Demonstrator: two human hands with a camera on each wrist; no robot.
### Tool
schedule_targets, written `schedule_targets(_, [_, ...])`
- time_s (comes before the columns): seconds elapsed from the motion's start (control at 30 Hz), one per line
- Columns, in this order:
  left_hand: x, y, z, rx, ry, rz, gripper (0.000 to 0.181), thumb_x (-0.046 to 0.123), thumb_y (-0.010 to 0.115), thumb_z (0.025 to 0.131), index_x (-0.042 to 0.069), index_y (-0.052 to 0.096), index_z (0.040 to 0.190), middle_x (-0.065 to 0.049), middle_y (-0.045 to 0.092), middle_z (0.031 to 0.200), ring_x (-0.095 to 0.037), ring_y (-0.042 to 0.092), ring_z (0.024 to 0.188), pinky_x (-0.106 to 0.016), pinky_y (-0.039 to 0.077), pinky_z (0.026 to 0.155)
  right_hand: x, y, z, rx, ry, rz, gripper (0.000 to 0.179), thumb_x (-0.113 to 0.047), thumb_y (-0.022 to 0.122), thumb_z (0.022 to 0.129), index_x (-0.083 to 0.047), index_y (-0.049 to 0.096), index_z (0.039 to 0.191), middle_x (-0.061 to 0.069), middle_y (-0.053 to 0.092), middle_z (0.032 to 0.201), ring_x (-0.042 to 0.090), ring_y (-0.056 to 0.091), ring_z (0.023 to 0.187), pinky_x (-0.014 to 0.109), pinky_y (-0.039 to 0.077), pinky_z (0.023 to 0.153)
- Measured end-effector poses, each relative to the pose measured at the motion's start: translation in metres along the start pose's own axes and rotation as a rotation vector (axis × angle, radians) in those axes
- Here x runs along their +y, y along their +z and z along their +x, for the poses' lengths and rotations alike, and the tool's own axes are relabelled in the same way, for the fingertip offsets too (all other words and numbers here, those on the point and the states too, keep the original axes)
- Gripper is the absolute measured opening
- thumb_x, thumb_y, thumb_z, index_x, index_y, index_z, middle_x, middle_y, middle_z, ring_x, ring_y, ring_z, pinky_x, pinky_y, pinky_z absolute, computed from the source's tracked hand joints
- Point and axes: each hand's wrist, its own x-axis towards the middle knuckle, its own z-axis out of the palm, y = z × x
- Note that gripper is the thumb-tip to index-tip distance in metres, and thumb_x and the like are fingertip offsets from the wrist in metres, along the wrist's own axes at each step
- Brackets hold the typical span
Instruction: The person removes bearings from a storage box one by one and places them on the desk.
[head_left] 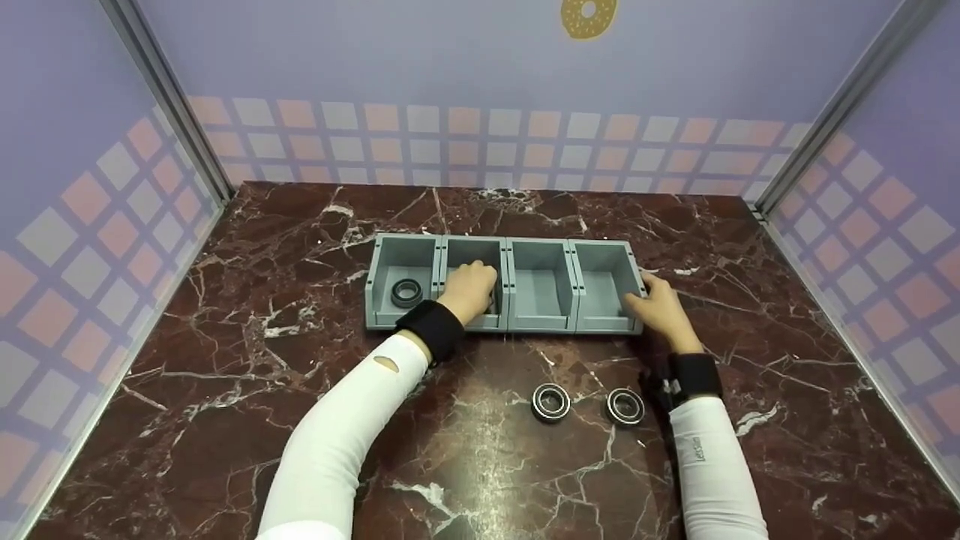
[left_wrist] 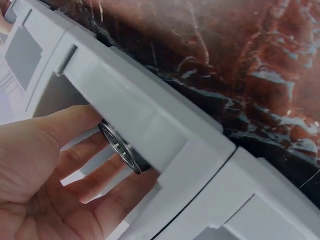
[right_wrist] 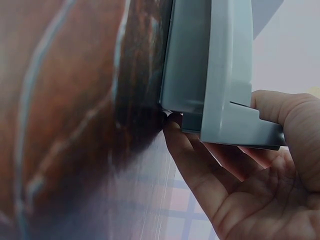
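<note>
A row of joined grey-blue plastic bins (head_left: pixel 540 324) stands on the marbled table. My left hand (head_left: pixel 470 291) reaches into the second bin from the left. In the left wrist view, its thumb and curled fingers hold a metal ball bearing (left_wrist: pixel 120 147) just behind the bin's front wall (left_wrist: pixel 125 107), which partly hides it. At the row's right end, my right hand (head_left: pixel 661 307) grips the side wall of the last bin (right_wrist: pixel 227 75), with the thumb inside and the fingers along the outside. Another bearing (head_left: pixel 406 292) lies in the leftmost bin.
Two more bearings, a left one (head_left: pixel 551 403) and a right one (head_left: pixel 625 407), lie on the table (head_left: pixel 480 465) in front of the bins. Tiled-pattern walls (head_left: pixel 495 142) close off the back and both sides.
</note>
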Motion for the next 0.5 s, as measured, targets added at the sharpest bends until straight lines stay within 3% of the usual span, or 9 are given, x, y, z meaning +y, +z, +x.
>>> schedule_targets(0.33, [0.002,-0.013,-0.009,0.003,0.019,0.014,0.013,0.008,0.072,0.098,-0.002,0.07,0.105,-0.025,0.065,0.115,-0.044,0.063,0.107,-0.053,0.055,0.091,0.002,0.001,0.001,0.002,0.004,0.007,0.045,0.001,0.058,0.089,0.015,0.059,0.131,0.034,0.065,0.122,0.038,0.062,0.103,0.049,0.05,0.092])
schedule_targets(0.5, [0.005,-0.021,-0.015,0.041,0.053,-0.002,0.017,0.009,0.075,0.095,-0.004,0.069,0.104,-0.026,0.065,0.113,-0.045,0.063,0.105,-0.054,0.056,0.09,0.002,0.001,0.001,0.005,-0.004,-0.001,0.045,0.001,0.058,0.088,0.016,0.059,0.131,0.034,0.065,0.122,0.038,0.062,0.103,0.048,0.05,0.092])
